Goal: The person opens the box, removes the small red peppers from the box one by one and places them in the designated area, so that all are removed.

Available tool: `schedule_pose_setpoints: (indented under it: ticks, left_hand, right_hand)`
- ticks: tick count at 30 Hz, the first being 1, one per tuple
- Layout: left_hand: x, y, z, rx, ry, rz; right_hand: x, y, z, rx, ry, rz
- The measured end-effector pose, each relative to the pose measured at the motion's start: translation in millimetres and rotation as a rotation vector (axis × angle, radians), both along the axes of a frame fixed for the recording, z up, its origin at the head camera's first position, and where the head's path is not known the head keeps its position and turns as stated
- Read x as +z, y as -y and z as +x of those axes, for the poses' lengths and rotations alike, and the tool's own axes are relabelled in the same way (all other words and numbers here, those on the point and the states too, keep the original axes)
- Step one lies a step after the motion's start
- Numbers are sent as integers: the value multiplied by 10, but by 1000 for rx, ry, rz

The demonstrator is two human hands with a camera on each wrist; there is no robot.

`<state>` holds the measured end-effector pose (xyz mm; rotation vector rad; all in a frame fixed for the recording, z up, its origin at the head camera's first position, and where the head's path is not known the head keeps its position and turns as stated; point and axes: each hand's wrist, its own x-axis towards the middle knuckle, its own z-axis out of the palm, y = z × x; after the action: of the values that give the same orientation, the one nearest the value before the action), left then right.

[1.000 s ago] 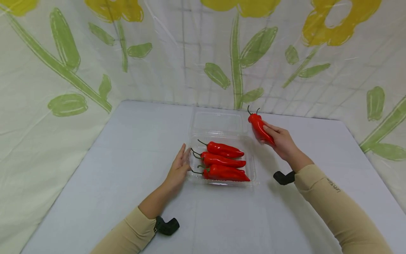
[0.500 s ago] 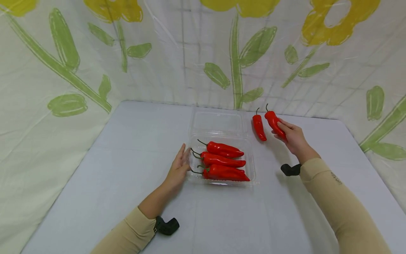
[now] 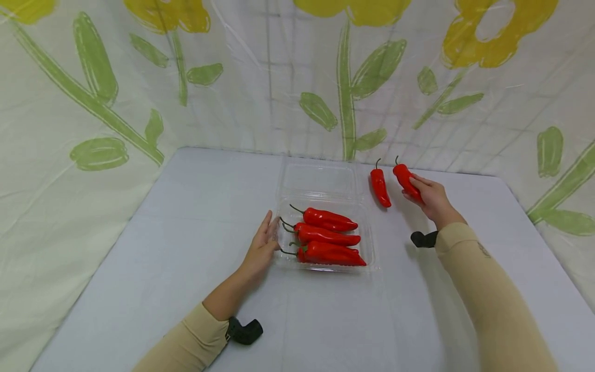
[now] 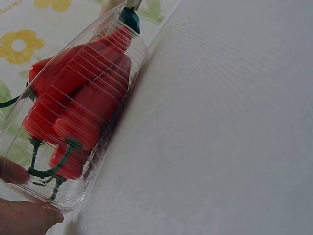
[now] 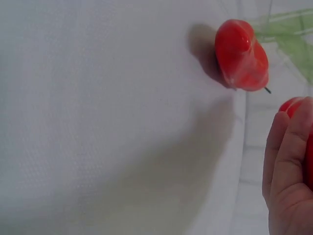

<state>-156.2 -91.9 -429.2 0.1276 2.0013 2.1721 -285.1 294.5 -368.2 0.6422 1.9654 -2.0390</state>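
Observation:
My right hand (image 3: 432,199) grips a red chili pepper (image 3: 405,178) with a thin stem at the far right of the table. In the right wrist view this hand (image 5: 291,176) covers most of the held pepper (image 5: 292,105). Just left of it, another red pepper (image 3: 380,189) lies on the cloth. My left hand (image 3: 260,250) rests against the left side of a clear plastic clamshell box (image 3: 369,243), its fingers straight. Several red peppers (image 3: 327,236) lie crosswise inside, stems to the left. Through the ribbed plastic wall, the left wrist view shows peppers (image 4: 90,105) stacked on each other.
The box's lid (image 3: 321,178) is folded back flat toward the table's far edge. White cloth covers the table (image 3: 186,206). Behind it hangs a curtain (image 3: 251,103) with yellow flowers and green leaves. A black wrist mount (image 3: 246,330) sits on the left forearm.
One of two peppers at the right hand was laid down right of the lid. My right hand moved rightward with the other pepper, then lowered it slightly. The left hand stayed still.

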Motion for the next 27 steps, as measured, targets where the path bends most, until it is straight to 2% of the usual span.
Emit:
schedule_pose_setpoints:
  ticks: [11,16,22,24,27]
  left_hand:
    - [0,5,8,7,-10,-12]
    - [-16,8,1,11,-18,-25]
    - [-18,3,0,0,-24,-34]
    - [-17,2,-3,-1,-28,-35]
    - [-16,1,-9,-3,-27,-32]
  right_hand:
    - [-37,-14,-148,34,81,28]
    - [-81,-7,-208,67,78,55]
    - [-166,9,-260,98,68,153]
    - [-190,15,-267,87,68,206]
    - [-223,-2,-282,91,85,342]
